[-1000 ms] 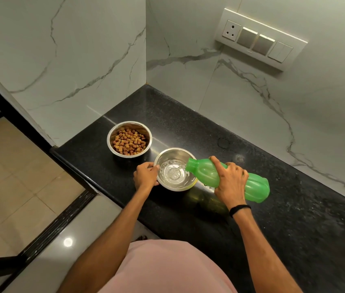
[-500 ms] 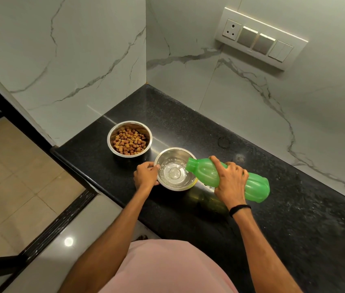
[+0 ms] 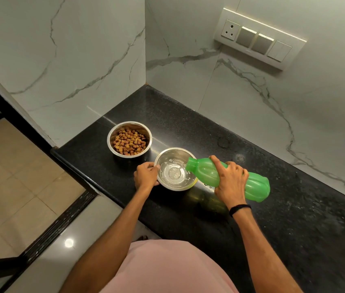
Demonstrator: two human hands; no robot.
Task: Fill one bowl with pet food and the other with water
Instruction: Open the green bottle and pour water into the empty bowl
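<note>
Water going in rn | right hand [image 3: 230, 182] wrapped round tipped green bottle [image 3: 258, 185] | left hand [image 3: 146, 175] pinching rim of water bowl [image 3: 168, 154] near counter's [image 3: 188, 115] front edge | kibble bowl [image 3: 112, 134] full, toward left end | imo keep spout low, pour slow, stop short of rim

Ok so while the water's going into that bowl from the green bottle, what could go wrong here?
1. The green bottle lies almost flat with its mouth over the rim of the water bowl, so a surge might splash onto the black counter.
2. That bowl stands near the counter edge; only the left hand steadies it.
3. Splashes could reach the kibble bowl close by.
</note>
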